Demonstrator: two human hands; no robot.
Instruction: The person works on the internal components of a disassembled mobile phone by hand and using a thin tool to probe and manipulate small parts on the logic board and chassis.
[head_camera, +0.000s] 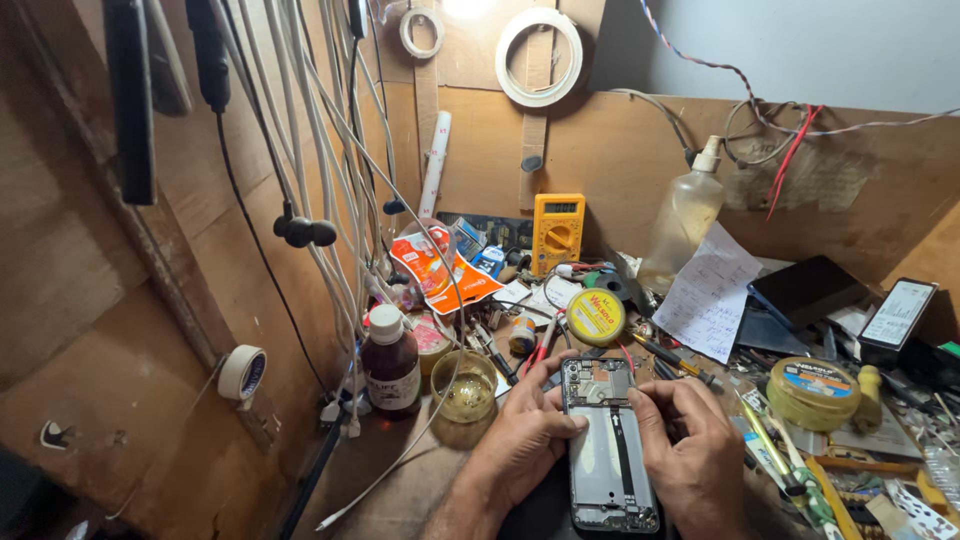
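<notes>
Both hands, left hand and right hand, steady an opened phone, seemingly back-up, near a glass cup.

opened phone: glossy metal, plastic | bench walls: rough matt wood | brown bottle: glossy glass
</notes>
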